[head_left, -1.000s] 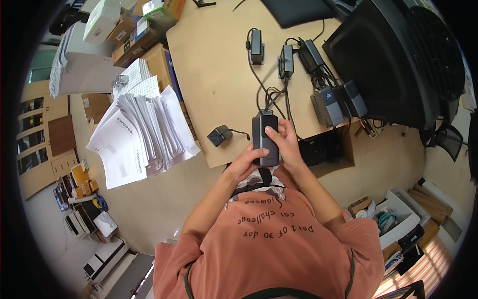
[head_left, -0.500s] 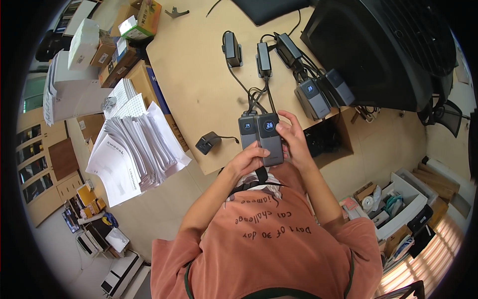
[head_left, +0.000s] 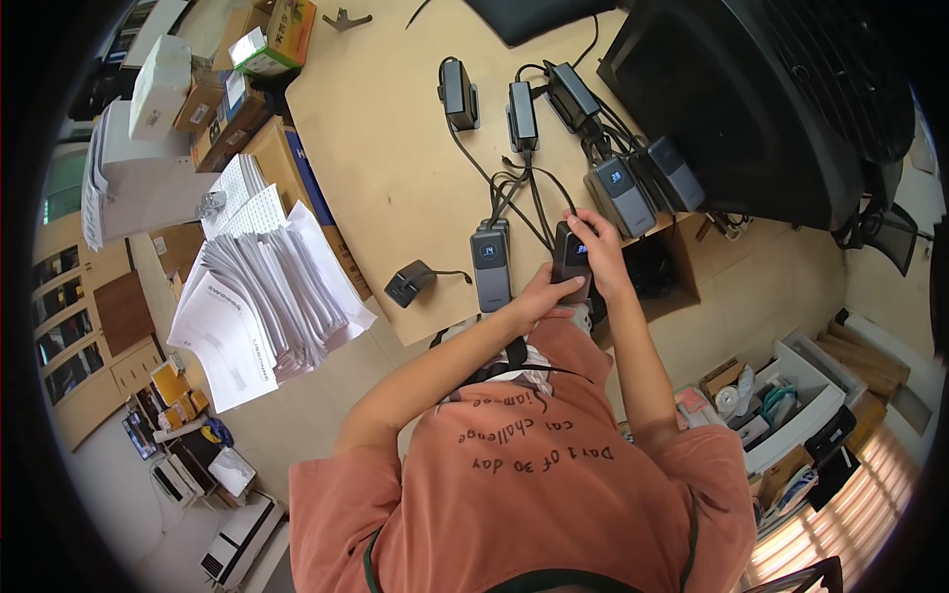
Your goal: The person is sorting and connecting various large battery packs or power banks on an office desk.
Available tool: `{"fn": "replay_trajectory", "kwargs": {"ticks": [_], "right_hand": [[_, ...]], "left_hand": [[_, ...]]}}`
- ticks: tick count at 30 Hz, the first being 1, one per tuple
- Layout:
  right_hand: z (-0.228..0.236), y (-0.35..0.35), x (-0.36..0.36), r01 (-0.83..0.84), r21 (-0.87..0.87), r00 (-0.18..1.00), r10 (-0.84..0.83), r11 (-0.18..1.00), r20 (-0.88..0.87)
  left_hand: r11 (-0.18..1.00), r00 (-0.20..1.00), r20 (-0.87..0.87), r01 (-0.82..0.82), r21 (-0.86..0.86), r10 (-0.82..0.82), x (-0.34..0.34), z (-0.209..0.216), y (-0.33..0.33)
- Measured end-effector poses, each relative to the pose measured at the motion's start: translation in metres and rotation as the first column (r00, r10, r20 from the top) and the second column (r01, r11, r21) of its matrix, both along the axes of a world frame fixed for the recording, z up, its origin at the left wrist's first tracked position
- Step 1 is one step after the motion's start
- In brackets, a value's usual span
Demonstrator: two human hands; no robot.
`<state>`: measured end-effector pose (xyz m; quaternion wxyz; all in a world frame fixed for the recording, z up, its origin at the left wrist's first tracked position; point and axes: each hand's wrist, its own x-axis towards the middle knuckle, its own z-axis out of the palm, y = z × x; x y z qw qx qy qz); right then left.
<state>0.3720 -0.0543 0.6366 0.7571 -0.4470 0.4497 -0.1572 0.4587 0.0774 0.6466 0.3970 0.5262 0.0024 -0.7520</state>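
At the table's near edge I hold a dark power bank (head_left: 570, 261) with a small lit display, tilted so that its side shows. My left hand (head_left: 541, 296) grips its lower end, the thumb across the front. My right hand (head_left: 601, 255) closes on its upper end, fingers at the spot where a black cable (head_left: 560, 183) meets it. Whether the plug is seated there cannot be seen. Just left of my hands another grey power bank (head_left: 492, 272) lies on the table with its display lit and cables at its top. A second one shows partly behind it.
Farther back are several dark charger-like blocks (head_left: 522, 116) with cables. Two more power banks (head_left: 620, 196) lie right, beside a large black monitor (head_left: 751, 109). A black plug adapter (head_left: 410, 283) sits near the left edge, close to stacked papers (head_left: 262, 306). An open drawer (head_left: 801, 405) stands lower right.
The power bank in my hands has moved right, away from the one beside it, and turned onto its side. My right hand has shifted to its top end, and my left hand followed right.
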Motion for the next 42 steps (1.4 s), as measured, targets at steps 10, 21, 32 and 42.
{"fn": "replay_trajectory", "kwargs": {"ticks": [10, 21, 32, 42], "right_hand": [[0.013, -0.039, 0.049, -0.034, -0.295, 0.984, 0.084, 0.955, 0.160], [-0.014, -0.033, 0.081, 0.064, -0.328, 0.998, -0.067, 0.943, 0.001], [-0.036, -0.033, 0.096, 0.153, -0.271, 0.984, -0.170, 0.950, -0.042], [-0.079, -0.038, 0.118, -0.016, 0.105, 1.000, 0.018, 0.994, -0.011]], "left_hand": [[0.988, 0.968, -0.205, -0.130, 0.089, 0.146, -0.011, -0.029, -0.005], [0.961, 0.963, -0.002, -0.268, 0.072, 0.269, -0.019, -0.090, -0.045], [0.971, 0.944, 0.283, -0.208, 0.113, 0.170, -0.031, -0.075, -0.042], [0.975, 0.779, 0.599, -0.221, -0.012, 0.184, -0.016, -0.034, -0.023]]}}
